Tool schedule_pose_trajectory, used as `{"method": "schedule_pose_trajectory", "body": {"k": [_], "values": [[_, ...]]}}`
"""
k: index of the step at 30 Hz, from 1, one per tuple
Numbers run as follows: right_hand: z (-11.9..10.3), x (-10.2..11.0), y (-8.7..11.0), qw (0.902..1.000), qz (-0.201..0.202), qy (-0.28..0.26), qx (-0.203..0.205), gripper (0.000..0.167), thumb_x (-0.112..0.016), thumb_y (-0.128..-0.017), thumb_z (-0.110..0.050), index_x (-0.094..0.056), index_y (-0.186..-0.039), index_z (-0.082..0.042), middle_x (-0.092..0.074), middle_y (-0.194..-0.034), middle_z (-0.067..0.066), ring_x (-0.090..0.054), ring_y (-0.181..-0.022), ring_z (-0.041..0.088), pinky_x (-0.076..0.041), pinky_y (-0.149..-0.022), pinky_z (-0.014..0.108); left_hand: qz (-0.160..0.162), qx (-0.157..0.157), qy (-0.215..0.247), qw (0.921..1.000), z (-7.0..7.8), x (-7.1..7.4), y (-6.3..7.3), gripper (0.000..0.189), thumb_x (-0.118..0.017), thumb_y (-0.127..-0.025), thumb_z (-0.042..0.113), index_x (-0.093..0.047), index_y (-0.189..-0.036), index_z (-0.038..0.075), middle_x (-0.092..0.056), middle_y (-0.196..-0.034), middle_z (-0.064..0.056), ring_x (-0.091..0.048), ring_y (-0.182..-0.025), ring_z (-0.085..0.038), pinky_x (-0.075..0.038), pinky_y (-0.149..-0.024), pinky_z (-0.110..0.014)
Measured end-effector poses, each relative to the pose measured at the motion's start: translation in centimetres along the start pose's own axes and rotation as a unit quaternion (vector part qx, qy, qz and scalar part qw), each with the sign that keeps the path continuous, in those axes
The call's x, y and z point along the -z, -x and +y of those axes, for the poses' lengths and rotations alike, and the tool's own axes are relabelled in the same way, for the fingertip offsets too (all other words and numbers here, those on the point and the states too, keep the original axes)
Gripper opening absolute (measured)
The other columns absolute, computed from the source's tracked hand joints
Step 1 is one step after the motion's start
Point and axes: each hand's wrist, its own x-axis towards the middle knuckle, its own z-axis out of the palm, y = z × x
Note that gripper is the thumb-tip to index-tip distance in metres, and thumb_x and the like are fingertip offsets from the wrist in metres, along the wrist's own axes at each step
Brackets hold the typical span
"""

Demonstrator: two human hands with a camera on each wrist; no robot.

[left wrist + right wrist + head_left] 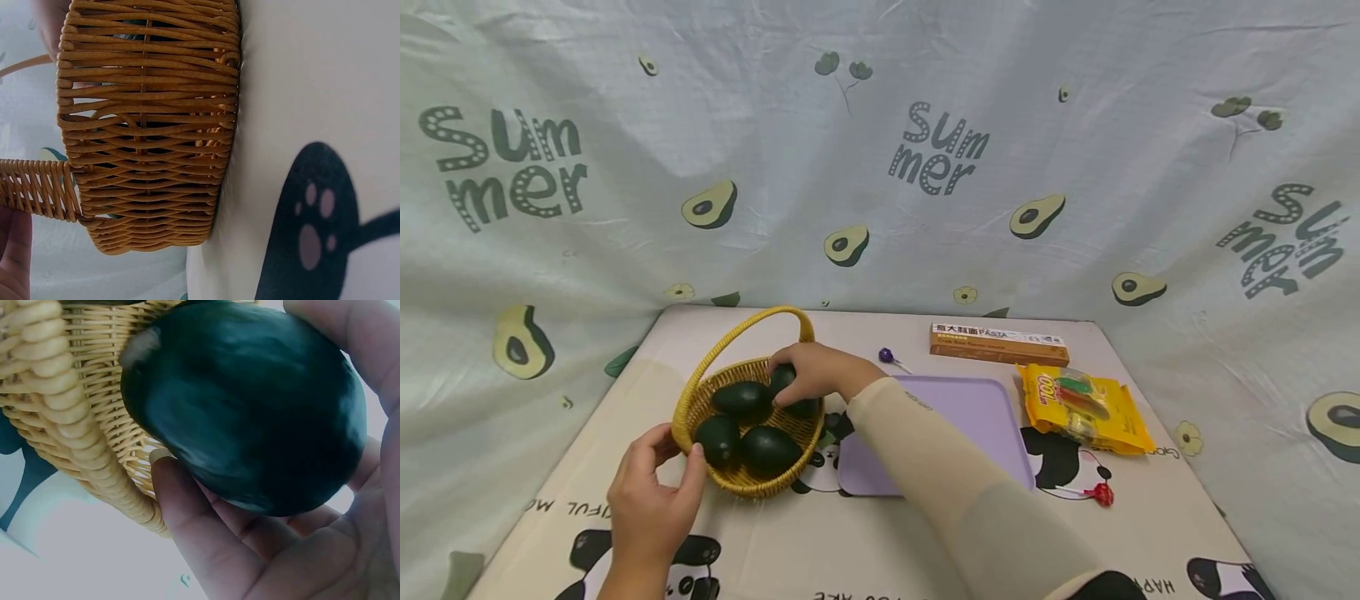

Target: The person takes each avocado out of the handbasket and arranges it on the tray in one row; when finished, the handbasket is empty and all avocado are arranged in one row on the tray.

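Observation:
A yellow wicker basket with a tall arched handle stands at the left of the table, several dark green avocados lying inside. With my left hand I pinch the near left side of the basket where the handle joins the rim. The left wrist view shows the woven wall close up and fingertips at the handle. My right hand reaches over the far right rim and grips an avocado. In the right wrist view the fingers curl around this avocado, just over the basket rim.
A lilac tray lies right of the basket, partly under my right sleeve. Behind it are a purple lollipop and a pasta box. A yellow snack bag and a red lollipop lie at the right.

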Motion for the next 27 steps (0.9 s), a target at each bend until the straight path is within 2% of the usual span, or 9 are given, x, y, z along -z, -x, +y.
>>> {"method": "schedule_pose_trajectory", "body": {"k": [4, 9, 12, 16, 21, 24, 27], "values": [[0.0, 0.1, 0.5, 0.9997, 0.012, -0.002, 0.023, 0.044, -0.08, -0.086, -0.039, -0.062, -0.123, -0.024, -0.061, -0.124, -0.007, -0.058, -0.105, 0.012, -0.057, -0.082, 0.024, 0.003, 0.002, -0.002, 1.0, -0.1, 0.0, 0.1, 0.041, -0.075, -0.083, 0.003, -0.061, -0.12, -0.008, -0.069, -0.104, -0.018, -0.065, -0.093, -0.028, -0.037, -0.092, 0.006], [-0.2, 0.4, 1.5, 0.9979, 0.018, -0.003, 0.062, 0.042, -0.078, -0.089, -0.04, -0.069, -0.127, -0.023, -0.067, -0.126, -0.007, -0.061, -0.106, 0.01, -0.056, -0.084, 0.024, 0.002, 0.005, -0.004, 1.0, -0.2, 0.1, 0.1, 0.042, -0.077, -0.083, 0.003, -0.061, -0.121, -0.007, -0.069, -0.105, -0.018, -0.065, -0.094, -0.027, -0.035, -0.092, 0.007], [-0.2, 0.6, 2.1, 0.9967, 0.028, -0.003, 0.076, 0.041, -0.075, -0.091, -0.045, -0.073, -0.124, -0.021, -0.069, -0.124, -0.007, -0.064, -0.104, 0.008, -0.057, -0.085, 0.022, 0.002, 0.004, -0.001, 1.0, -0.2, 0.1, 0.1, 0.042, -0.077, -0.083, 0.003, -0.062, -0.121, -0.007, -0.069, -0.105, -0.018, -0.065, -0.094, -0.028, -0.036, -0.093, 0.006], [-0.2, 0.7, 2.9, 0.9972, 0.035, -0.007, 0.066, 0.054, -0.078, -0.087, -0.051, -0.068, -0.131, -0.021, -0.066, -0.127, -0.008, -0.063, -0.108, 0.007, -0.056, -0.087, 0.022, 0.002, 0.002, 0.003, 1.0, -0.2, 0.1, 0.0, 0.042, -0.076, -0.083, 0.003, -0.061, -0.121, -0.008, -0.07, -0.105, -0.018, -0.064, -0.094, -0.029, -0.036, -0.093, 0.006], [0.0, 1.0, 4.1, 0.9978, 0.033, -0.028, 0.05, 0.067, -0.084, -0.083, -0.031, -0.057, -0.142, -0.017, -0.06, -0.128, -0.001, -0.06, -0.109, 0.012, -0.058, -0.083, 0.024, 0.0, 0.004, 0.002, 1.0, -0.1, 0.1, 0.0, 0.042, -0.076, -0.083, 0.003, -0.061, -0.12, -0.008, -0.07, -0.106, -0.018, -0.065, -0.095, -0.03, -0.036, -0.093, 0.006], [0.4, 1.1, 4.8, 0.9975, 0.046, -0.028, 0.044, 0.066, -0.085, -0.082, -0.028, -0.055, -0.14, -0.018, -0.058, -0.131, -0.001, -0.058, -0.112, 0.012, -0.057, -0.085, 0.023, -0.001, 0.006, 0.002, 1.0, 0.0, 0.0, 0.0, 0.041, -0.076, -0.084, 0.002, -0.061, -0.12, -0.008, -0.069, -0.106, -0.018, -0.065, -0.095, -0.029, -0.036, -0.093, 0.006], [0.8, 1.2, 5.4, 0.9961, 0.065, -0.041, 0.043, 0.061, -0.087, -0.08, -0.032, -0.056, -0.132, -0.02, -0.061, -0.125, -0.003, -0.061, -0.108, 0.011, -0.058, -0.084, 0.023, 0.0, 0.007, 0.003, 1.0, 0.1, 0.0, -0.1, 0.041, -0.076, -0.084, 0.002, -0.061, -0.12, -0.008, -0.069, -0.106, -0.018, -0.065, -0.095, -0.028, -0.036, -0.093, 0.006]]}}
